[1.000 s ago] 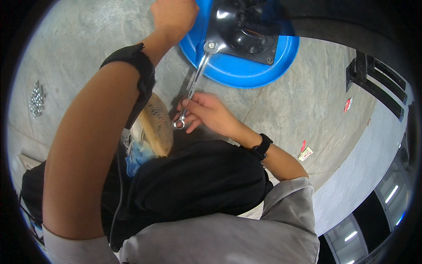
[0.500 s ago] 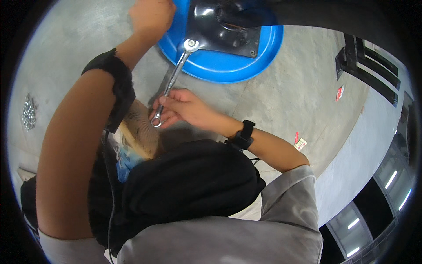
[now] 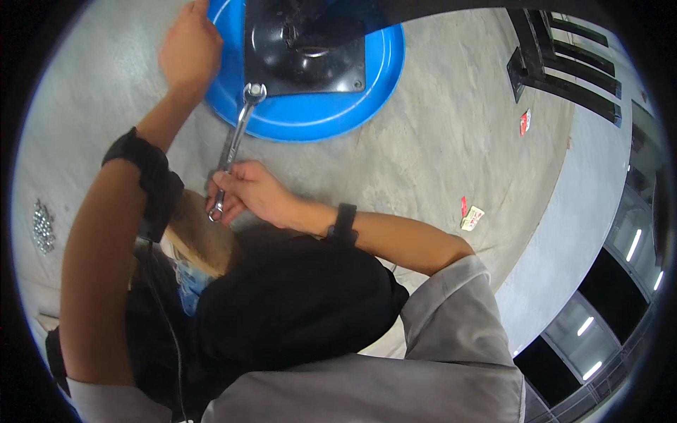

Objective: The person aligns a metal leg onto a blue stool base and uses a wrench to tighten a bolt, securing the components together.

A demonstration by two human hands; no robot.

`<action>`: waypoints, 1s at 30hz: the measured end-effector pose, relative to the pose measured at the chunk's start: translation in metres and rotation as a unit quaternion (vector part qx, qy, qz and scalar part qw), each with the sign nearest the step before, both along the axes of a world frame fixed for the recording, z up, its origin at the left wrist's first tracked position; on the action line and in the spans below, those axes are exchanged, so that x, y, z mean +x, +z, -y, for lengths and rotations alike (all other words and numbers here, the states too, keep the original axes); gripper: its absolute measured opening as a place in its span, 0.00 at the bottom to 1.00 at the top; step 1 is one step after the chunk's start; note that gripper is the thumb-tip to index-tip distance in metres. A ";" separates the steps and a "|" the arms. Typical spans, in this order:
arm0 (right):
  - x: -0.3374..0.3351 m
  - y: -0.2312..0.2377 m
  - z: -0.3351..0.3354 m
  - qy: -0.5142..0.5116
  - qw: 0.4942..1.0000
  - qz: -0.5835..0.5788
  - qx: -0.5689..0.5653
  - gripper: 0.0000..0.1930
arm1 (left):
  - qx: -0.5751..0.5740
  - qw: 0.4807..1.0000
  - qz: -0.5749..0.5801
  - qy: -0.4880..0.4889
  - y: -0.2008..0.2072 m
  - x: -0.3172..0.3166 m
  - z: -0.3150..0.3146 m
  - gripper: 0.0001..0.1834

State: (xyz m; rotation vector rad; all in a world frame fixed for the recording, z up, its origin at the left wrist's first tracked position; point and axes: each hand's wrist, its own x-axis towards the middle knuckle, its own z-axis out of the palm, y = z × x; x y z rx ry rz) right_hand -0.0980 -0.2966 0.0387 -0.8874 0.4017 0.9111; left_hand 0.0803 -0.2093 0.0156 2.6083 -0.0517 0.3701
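Observation:
My right hand (image 3: 257, 194) is closed round the lower end of a silver combination wrench (image 3: 238, 134). The wrench's open end sits around a bolt head (image 3: 255, 90) at the near left corner of a black square metal plate (image 3: 310, 77). That plate lies on a blue round base (image 3: 310, 127) with a raised rim. At the base's left edge, my left hand (image 3: 190, 53) is closed against the rim, with its fingers partly hidden. The wrench's ring end (image 3: 215, 213) sticks out below my right fingers.
A black beam (image 3: 416, 13) runs from the plate to a black slatted frame (image 3: 564, 70) at the upper right. Small bolts or nuts (image 3: 43, 227) lie piled on the floor at left. Torn wrappers (image 3: 472, 217) lie at right. My shoe (image 3: 201, 236) is below the wrench.
The whole view has shifted, so the base, plate and both hands appear farther left. The wrench stays on the corner bolt, at a slightly steeper slant in the picture.

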 end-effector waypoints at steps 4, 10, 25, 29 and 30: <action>0.000 0.001 -0.001 -0.007 1.000 -0.019 -0.018 0.14 | -0.001 1.000 0.016 -0.001 -0.004 0.001 -0.002 0.23; -0.005 -0.002 -0.003 -0.033 0.999 -0.008 -0.015 0.15 | 0.003 1.000 -0.015 -0.003 0.001 0.001 0.000 0.24; -0.006 0.027 0.095 0.144 0.961 0.094 -0.217 0.16 | -0.146 0.948 -0.214 -0.182 0.097 -0.030 -0.080 0.20; 0.010 0.056 0.132 0.130 0.928 0.148 -0.316 0.15 | -0.169 0.922 -0.271 -0.217 0.120 -0.052 -0.142 0.18; 0.014 0.071 0.128 0.147 0.915 0.159 -0.340 0.15 | -0.143 0.922 -0.294 -0.206 0.125 -0.061 -0.155 0.18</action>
